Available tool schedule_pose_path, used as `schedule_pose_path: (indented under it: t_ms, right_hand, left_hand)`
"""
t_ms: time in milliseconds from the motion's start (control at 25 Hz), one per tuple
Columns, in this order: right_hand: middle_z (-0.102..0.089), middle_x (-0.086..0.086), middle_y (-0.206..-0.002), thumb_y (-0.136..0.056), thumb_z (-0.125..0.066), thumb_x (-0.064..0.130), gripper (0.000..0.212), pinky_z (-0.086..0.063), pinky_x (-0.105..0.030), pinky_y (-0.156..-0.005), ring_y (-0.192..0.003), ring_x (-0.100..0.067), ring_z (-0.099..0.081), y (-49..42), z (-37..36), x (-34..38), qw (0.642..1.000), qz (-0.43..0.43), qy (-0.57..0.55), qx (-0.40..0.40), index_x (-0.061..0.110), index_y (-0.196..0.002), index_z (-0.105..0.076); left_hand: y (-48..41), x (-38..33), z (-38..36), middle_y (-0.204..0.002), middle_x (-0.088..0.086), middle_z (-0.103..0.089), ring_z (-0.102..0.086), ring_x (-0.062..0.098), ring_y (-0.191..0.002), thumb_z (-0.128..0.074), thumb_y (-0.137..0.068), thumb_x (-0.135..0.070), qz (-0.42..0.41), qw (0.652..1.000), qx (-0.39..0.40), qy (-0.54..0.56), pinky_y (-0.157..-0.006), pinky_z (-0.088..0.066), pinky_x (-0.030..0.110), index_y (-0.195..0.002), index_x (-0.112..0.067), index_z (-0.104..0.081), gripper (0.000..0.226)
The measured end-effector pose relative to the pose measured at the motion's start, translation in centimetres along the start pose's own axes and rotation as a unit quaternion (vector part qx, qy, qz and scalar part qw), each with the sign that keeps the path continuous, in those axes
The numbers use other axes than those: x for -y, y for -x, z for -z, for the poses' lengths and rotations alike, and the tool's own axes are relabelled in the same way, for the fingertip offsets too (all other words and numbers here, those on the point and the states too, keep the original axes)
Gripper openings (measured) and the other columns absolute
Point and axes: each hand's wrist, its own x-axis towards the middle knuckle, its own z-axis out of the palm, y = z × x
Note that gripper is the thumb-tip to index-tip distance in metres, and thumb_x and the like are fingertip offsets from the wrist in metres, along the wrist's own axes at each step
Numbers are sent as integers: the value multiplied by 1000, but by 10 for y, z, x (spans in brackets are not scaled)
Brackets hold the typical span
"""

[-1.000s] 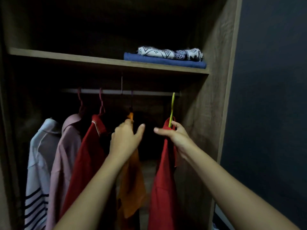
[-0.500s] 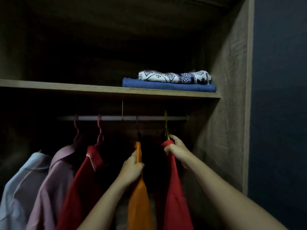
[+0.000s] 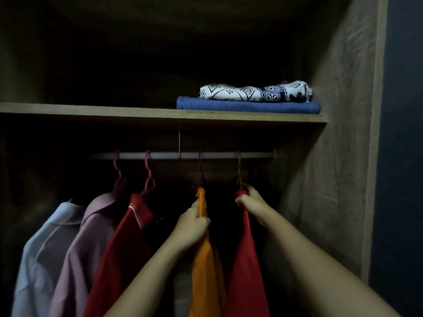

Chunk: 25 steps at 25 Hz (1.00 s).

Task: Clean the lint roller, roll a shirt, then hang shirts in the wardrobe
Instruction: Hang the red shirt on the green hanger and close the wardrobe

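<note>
Inside the dark wardrobe, several shirts hang from a pale rail. My left hand grips the orange shirt near its shoulder, below a dark hanger hook. My right hand pinches the collar of the red shirt, which hangs from a yellow hanger hooked on the rail. Further left hang a dark red shirt, a pink shirt and a pale blue shirt.
A wooden shelf runs above the rail. On its right end lies a folded blue garment with a rolled black-and-white patterned cloth on top. The wardrobe's right wall stands close to the red shirt.
The yellow hanger has gone up onto the rail with my right hand still at the red shirt's collar. My left hand closed on the orange shirt. The view tilted upward.
</note>
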Motion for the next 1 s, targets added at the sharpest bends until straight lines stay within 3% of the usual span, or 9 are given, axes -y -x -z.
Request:
schedule_pose_path:
  t_ms: [120,200,280,400,480,600,720,880,1000]
  right_hand:
    - [-47,-16,-128,-77,-63,15,68,-41,-33,-101,-117,-31,-50,14,7,6,982,45,180,-38,12,-139,-34]
    - [-38,-13,-135,-81,-61,18,61,-34,-32,-107,-127,-28,-41,44,5,10,954,168,234,-85,13,-137,-37]
    - [-40,-4,-134,-85,-55,17,50,-32,-27,-107,-128,-17,-39,88,-7,10,920,296,236,-95,17,-133,-42]
    - [-43,2,-132,-87,-50,19,44,-30,-24,-107,-126,-9,-39,155,-41,-10,886,387,254,-24,19,-130,-45]
    - [-46,0,-132,-85,-48,21,44,-32,-24,-107,-124,-11,-42,190,-73,-36,871,408,273,31,17,-129,-46]
    - [-50,-2,-130,-84,-46,25,44,-28,-21,-106,-122,-16,-46,243,-133,-83,852,405,305,134,16,-128,-47]
    - [-57,-1,-125,-82,-47,30,44,-30,-24,-105,-116,-17,-52,291,-198,-123,823,413,326,215,17,-123,-51]
    - [-67,4,-110,-71,-52,45,49,-48,-26,-97,-106,-11,-62,327,-282,-138,762,458,361,283,19,-112,-62]
    - [-69,6,-95,-54,-68,54,54,-50,-24,-91,-94,-10,-66,331,-346,-131,681,484,446,322,20,-96,-69]
  left_hand:
    - [16,-10,6,-107,-5,-55,-56,9,-87,-50,-93,-29,-13,996,-5,-87,-77,-45,17,-149,-18,-9,70]
    - [28,-9,13,-134,3,-50,-51,16,-119,-47,-94,-36,-49,990,-46,-127,-91,-33,13,-149,-12,-7,72]
    - [50,-2,25,-151,9,-33,-31,17,-138,-44,-97,-28,-109,976,-100,-161,-100,-17,9,-148,-8,-17,61]
    - [90,23,45,-148,11,-36,-29,14,-138,-43,-97,-18,-170,951,-158,-203,-103,-11,4,-143,-5,-30,49]
    - [117,44,57,-147,12,-38,-26,10,-136,-39,-96,-23,-192,937,-153,-250,-105,-11,2,-141,-5,-34,49]
    - [164,87,85,-145,16,-41,-28,17,-136,-34,-94,-28,-203,902,-115,-363,-110,-19,17,-139,-2,-37,52]
    - [207,124,126,-139,19,-47,-42,25,-131,-39,-92,-21,-213,852,-96,-469,-108,-31,31,-134,1,-42,48]
    - [239,161,181,-138,19,-49,-43,30,-130,-36,-91,-22,-207,795,-65,-566,-105,-36,38,-132,2,-45,49]
    - [247,190,221,-142,18,-44,-37,29,-134,-39,-84,-20,-221,740,-34,-635,-108,-32,39,-136,-2,-40,56]
